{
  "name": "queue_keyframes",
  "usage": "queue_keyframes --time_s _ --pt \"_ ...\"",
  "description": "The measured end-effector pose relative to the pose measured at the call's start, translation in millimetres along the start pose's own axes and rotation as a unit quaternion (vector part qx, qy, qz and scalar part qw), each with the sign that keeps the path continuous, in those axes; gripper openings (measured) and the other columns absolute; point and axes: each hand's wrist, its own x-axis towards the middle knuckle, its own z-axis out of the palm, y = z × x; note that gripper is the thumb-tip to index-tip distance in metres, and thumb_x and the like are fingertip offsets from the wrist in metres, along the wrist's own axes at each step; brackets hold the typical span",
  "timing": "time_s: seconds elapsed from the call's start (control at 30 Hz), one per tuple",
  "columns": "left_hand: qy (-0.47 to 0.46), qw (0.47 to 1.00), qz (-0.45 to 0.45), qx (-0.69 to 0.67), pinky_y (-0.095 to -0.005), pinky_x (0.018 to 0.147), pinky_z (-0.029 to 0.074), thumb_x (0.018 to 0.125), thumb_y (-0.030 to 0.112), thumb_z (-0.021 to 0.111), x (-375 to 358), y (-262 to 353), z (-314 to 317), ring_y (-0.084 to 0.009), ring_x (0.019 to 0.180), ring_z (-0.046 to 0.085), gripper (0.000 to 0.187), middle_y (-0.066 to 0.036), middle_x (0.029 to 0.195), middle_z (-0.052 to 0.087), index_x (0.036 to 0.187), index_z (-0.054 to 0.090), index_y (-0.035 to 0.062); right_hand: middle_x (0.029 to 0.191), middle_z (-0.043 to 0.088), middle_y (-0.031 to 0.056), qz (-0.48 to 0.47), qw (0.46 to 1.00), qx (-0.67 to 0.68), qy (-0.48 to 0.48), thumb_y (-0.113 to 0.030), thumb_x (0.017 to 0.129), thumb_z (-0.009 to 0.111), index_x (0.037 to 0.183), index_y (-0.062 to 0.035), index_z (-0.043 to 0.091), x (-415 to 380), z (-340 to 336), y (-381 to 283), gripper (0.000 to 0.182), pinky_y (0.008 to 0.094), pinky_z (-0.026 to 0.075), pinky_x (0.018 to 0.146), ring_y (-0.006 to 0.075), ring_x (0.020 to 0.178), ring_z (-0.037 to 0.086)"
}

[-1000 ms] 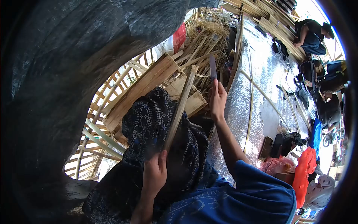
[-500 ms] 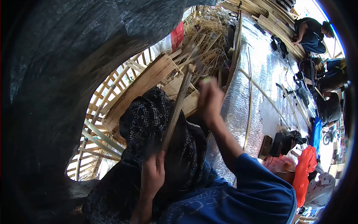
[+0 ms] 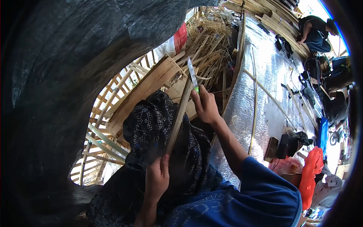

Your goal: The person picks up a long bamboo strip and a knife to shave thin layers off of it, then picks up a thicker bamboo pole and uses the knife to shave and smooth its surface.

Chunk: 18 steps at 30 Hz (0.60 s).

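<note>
My left hand (image 3: pixel 157 178) is closed around the near end of a long wooden strip (image 3: pixel 176 126), which slants up and away across my lap. My right hand (image 3: pixel 207 106) grips a knife (image 3: pixel 192 73) by its green handle, most of which is hidden in my fingers. The blade lies against or just over the far end of the strip; contact is not certain. A thin curl of wood (image 3: pixel 204 78) stands out beside the blade. Dark patterned cloth (image 3: pixel 147 117) covers my knees under the strip.
A thick wooden plank (image 3: pixel 141 92) leans beyond my knees, near a heap of split wood and shavings (image 3: pixel 210 41). Silvery foil sheeting (image 3: pixel 242 113) with thin sticks lies to the right. A dark tarp (image 3: pixel 56 94) hangs at left. A person (image 3: pixel 315 32) crouches at far right.
My right hand has moved slightly down and left, and the knife, blurred before, now shows clearly at the strip's far end. My left hand keeps its hold, shifted only slightly.
</note>
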Motion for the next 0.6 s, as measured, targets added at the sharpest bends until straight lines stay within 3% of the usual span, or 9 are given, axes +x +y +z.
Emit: queue_keyframes --time_s 0.2,0.27,0.3,0.37,0.43,0.53,0.6 --pt "-0.004 1.000 0.004 0.002 -0.0317 0.044 0.027 0.098 0.028 0.042 1.0 -1.0 -0.6 -0.0112 0.048 0.032 0.043 -0.007 0.050 0.038 0.068 0.046 -0.0018 0.064 0.051 0.0258 -0.014 1.000 0.000 0.010 -0.027 0.095 0.044 0.082 0.0019 0.043 6.1 4.3 -0.6 0.032 0.0477 0.039 0.059 0.0461 0.067 0.052" --pt "-0.007 1.000 -0.002 0.002 -0.0319 0.044 0.027 0.098 0.028 0.042 1.1 0.5 -0.8 -0.0113 0.048 0.032 0.043 -0.007 0.050 0.038 0.068 0.046 -0.0019 0.061 0.045 0.0221 -0.017 0.999 0.037 0.030 -0.025 0.095 0.044 0.079 0.0032 0.044 -0.9 5.9 -2.1 0.033 0.0399 0.037 0.054 0.0384 0.056 0.047" --pt "-0.008 1.000 -0.004 0.006 -0.0322 0.044 0.027 0.098 0.028 0.042 1.3 1.3 -0.9 -0.0114 0.047 0.033 0.043 -0.008 0.050 0.038 0.068 0.046 -0.0021 0.061 0.045 0.0221 -0.017 0.999 0.036 0.031 -0.025 0.095 0.044 0.079 0.0032 0.044 -6.2 7.5 2.7 0.033 0.0399 0.037 0.054 0.0384 0.056 0.047" --pt "-0.005 1.000 0.000 0.011 -0.0325 0.044 0.027 0.098 0.028 0.042 1.5 2.0 -0.5 -0.0119 0.047 0.033 0.043 -0.009 0.049 0.038 0.068 0.046 -0.0022 0.064 0.051 0.0265 -0.047 0.998 -0.015 0.034 -0.023 0.094 0.045 0.082 0.0024 0.045 -15.4 17.7 25.0 0.028 0.0483 0.039 0.058 0.0456 0.064 0.052" --pt "0.002 1.000 0.004 0.016 -0.0328 0.044 0.027 0.098 0.028 0.042 1.9 2.6 -1.0 -0.0124 0.046 0.033 0.043 -0.009 0.049 0.039 0.068 0.046 -0.0024 0.064 0.051 0.0268 -0.089 0.994 -0.021 0.055 -0.021 0.093 0.046 0.085 0.0025 0.047 -23.8 22.9 37.0 0.025 0.0490 0.040 0.057 0.0459 0.064 0.052" --pt "-0.007 1.000 -0.001 0.020 -0.0336 0.043 0.028 0.098 0.028 0.042 -0.1 1.3 -0.6 -0.0135 0.044 0.033 0.042 -0.011 0.049 0.039 0.069 0.047 -0.0026 0.065 0.053 0.0261 -0.070 0.995 -0.022 0.061 -0.019 0.092 0.047 0.087 0.0019 0.049 -28.4 24.5 38.1 0.022 0.0497 0.041 0.055 0.0460 0.064 0.054" --pt "0.007 0.999 0.015 0.039 -0.0352 0.043 0.028 0.098 0.026 0.042 -1.2 2.0 0.4 -0.0198 0.041 0.036 0.041 -0.014 0.049 0.041 0.069 0.048 -0.0028 0.066 0.052 0.0259 -0.052 0.997 -0.035 0.045 -0.016 0.092 0.047 0.087 0.0023 0.048 -20.9 19.4 28.1 0.019 0.0482 0.040 0.056 0.0465 0.066 0.053"
